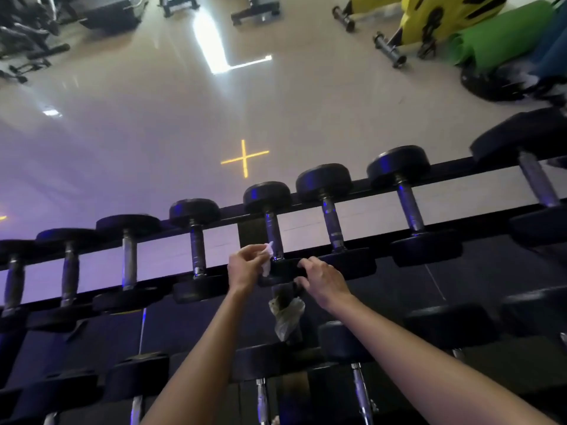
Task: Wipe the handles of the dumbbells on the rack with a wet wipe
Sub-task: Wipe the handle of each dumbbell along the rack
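Observation:
A black rack (pixel 310 201) carries a row of several black dumbbells with metal handles. My left hand (pixel 245 266) pinches a white wet wipe (pixel 268 259) right beside the near end of one dumbbell handle (pixel 274 233). My right hand (pixel 322 279) grips the near head of that same dumbbell (pixel 283 268), fingers curled over its top edge. Neighbouring handles stand at left (pixel 197 250) and at right (pixel 333 225). The near head is partly hidden by both hands.
A crumpled plastic bag (pixel 287 314) hangs from the rack post below my hands. A lower tier of dumbbells (pixel 357 381) sits nearer to me. Beyond the rack lies glossy floor with gym machines (pixel 110 13) and yellow and green equipment (pixel 454 23) at the far side.

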